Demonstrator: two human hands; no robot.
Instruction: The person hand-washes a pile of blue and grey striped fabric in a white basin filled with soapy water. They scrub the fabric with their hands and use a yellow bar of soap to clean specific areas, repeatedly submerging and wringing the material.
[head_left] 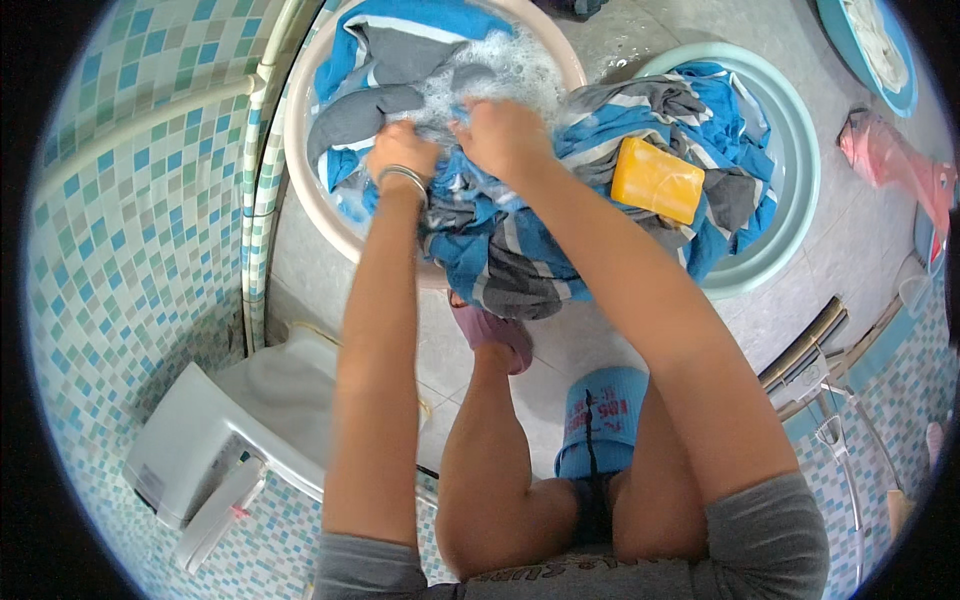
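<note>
A large wet cloth (520, 250) in blue, grey and white stripes spreads over two basins. Much of it sits in suds inside the pale pink basin (297, 130); the rest drapes across into the light blue basin (806, 170) on the right. My left hand (402, 152), with a bracelet at the wrist, is closed on the cloth over the pink basin. Just to its right, my right hand (503, 137) also grips the cloth, its fingertips partly hidden by the hand and foam. A yellow bar of soap (657, 180) rests on the cloth heaped in the blue basin.
At the left are a white toilet (200, 430) and wall pipes (262, 130). A blue bucket (600, 415) stands between my legs. Toward the right lie a pink plastic bag (895, 165), another blue basin (845, 50) holding white cloth, and long-handled tools (840, 450).
</note>
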